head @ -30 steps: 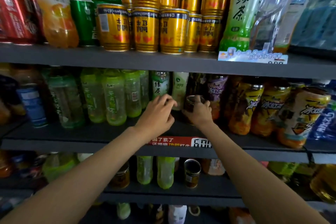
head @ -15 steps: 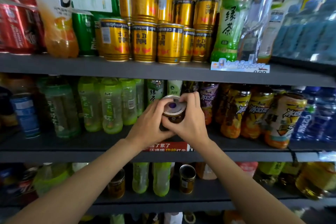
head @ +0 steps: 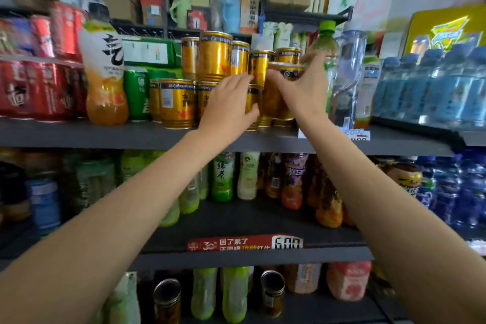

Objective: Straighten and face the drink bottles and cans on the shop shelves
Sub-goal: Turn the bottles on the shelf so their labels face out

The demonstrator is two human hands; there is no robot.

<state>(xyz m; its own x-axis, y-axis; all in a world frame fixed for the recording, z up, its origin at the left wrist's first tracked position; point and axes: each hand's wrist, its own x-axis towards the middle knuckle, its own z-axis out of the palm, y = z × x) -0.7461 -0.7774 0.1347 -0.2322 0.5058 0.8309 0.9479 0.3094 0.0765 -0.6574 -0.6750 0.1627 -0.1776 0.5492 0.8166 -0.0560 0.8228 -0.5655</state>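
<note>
Gold cans (head: 176, 102) on upper shelf (head: 79, 134): my right hand (head: 302, 92) grips one, it seems; left hand (head: 231, 102) rests open beside. Next I turn its label forward.

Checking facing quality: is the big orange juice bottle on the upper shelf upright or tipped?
Upright. The orange juice bottle stands on its base on the upper shelf, label facing out.

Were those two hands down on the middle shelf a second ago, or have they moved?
Yes. Both hands have gone up: the left hand and right hand now reach the gold cans on the shelf above the red price strip, no longer the middle shelf.
</note>
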